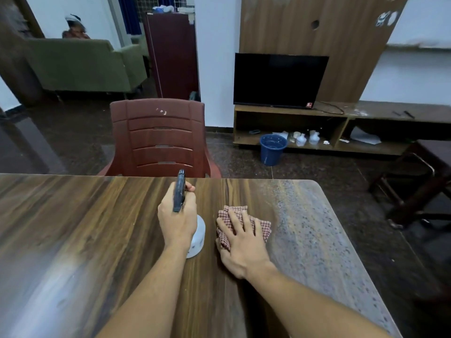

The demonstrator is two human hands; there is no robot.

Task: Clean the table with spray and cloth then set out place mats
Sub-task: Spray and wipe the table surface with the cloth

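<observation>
Your left hand (177, 220), at the centre of the frame, is curled round the dark trigger head of the spray bottle (198, 236), with one fingertip showing forward of the trigger. The bottle's white body appears to stand upright on the table (73, 215) beneath that hand. Your right hand (240, 242), just to the right, lies flat with straight, spread fingers and presses on the red-checked cloth (262, 229), which is bunched under the palm against the tabletop. Bottle and cloth sit close beside one another, apart as far as can be seen. Right of the cloth, a broad speckled band runs toward the lower right edge of the table; I judge this to be spray droplets not yet wiped. The left part shows bare wood grain and a pale glare at lower left, and whether it has been cleaned cannot be told. Assessment: the right side has been sprayed, wiping is at its beginning, and most of the surface is left to cover. No place mats show anywhere in the frame, so that stage is wholly outstanding. Beyond the far edge a red-brown chair (158, 137) stands against the table, and a blue bucket (272, 148) sits on the floor right of centre.
</observation>
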